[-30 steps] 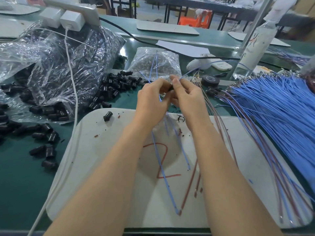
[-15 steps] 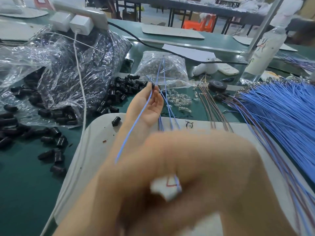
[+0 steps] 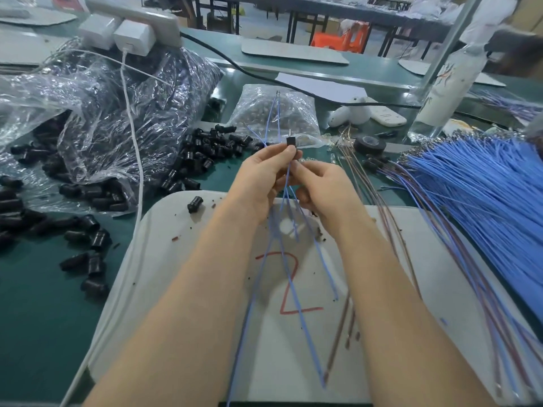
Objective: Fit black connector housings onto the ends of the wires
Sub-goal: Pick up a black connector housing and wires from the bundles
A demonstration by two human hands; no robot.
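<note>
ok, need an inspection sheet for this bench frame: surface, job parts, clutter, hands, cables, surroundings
Surface: green bench with a white mat marked with a red 2; dark crumbs on the mat.
Job's things: black housing on a blue wire, held up; blue wire bundle at right; loose housings piled at left.
Clutter: plastic bag of housings, small clear bag, tape roll, bottle.
Hands: left hand pinches the black housing; right hand pinches the blue wire below it.
Cables: white charger lead crosses the plastic bag; black cable runs behind.
Surroundings: other benches, orange stool.
</note>
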